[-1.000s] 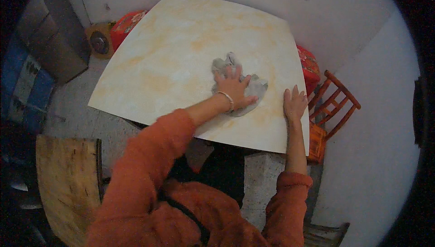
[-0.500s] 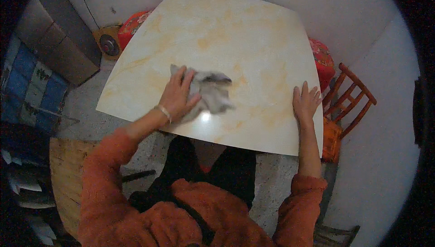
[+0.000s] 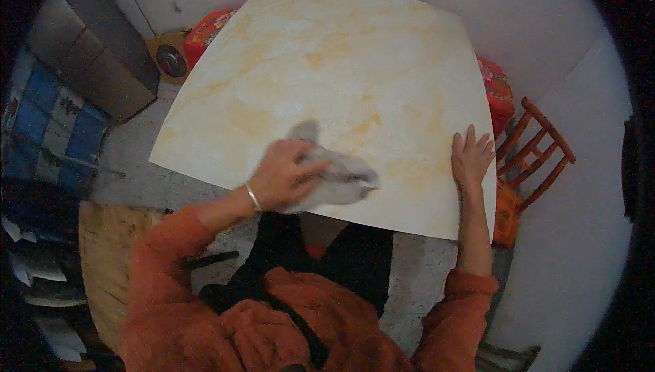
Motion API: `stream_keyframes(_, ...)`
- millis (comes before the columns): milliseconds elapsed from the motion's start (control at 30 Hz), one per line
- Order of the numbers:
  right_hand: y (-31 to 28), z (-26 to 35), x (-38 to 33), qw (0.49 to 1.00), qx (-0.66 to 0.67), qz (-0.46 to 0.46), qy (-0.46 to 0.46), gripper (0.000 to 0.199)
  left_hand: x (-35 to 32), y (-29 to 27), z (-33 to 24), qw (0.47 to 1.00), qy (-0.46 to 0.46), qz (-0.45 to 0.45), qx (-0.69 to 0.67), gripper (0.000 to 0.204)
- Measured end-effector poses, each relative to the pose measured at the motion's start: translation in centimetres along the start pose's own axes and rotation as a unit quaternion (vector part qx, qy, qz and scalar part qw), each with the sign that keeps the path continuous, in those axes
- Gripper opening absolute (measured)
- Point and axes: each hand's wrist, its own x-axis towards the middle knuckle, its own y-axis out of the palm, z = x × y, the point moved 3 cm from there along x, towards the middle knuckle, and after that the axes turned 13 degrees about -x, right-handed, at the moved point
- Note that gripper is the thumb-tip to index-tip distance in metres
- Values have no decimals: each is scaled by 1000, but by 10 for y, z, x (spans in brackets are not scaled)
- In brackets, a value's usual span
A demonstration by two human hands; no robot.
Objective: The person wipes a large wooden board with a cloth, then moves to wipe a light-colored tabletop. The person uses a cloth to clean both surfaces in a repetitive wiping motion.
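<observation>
From my end I see a rust-orange top (image 3: 334, 297), cuffs (image 3: 472, 283) pushed up, a pale bangle (image 3: 253, 198), black strap (image 3: 301, 327), dark trousers (image 3: 365, 256).

Cloth (image 3: 349, 182): on table (image 3: 355, 51), under left hand (image 3: 286, 175).
Right hand (image 3: 472, 158): on table, right edge.
Chair (image 3: 539, 147): right of table.
Cabinet (image 3: 112, 75): left of table.

A smooth, marble-patterned finish is shown by the tabletop (image 3: 396, 85) at the centre of the frame, while soft, matt, crumpled fabric is seen in the grey rag (image 3: 338, 191) on it. Varnished-looking wood is presented by the chair (image 3: 556, 138) at right, duller, worn-looking wood by the board (image 3: 106, 249) at lower left.
</observation>
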Motion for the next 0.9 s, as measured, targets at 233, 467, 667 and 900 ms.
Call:
stream_keyframes(233,9,7,2,1000,14,5,20,55,79,-4,97,950,-240,-168,107,43)
stream_keyframes(467,-1,-3,2,1000,11,6,8,57,90,32,-7,996,-47,-6,70,43)
stream_keyframes(667,0,-4,-4,1000,-21,0,4,56,-26,-28,21,994,-66,-9,86,41)
stream_keyframes(900,9,16,6,1000,-9,-4,1,55,15,-55,124,929,-279,-145,193,37)
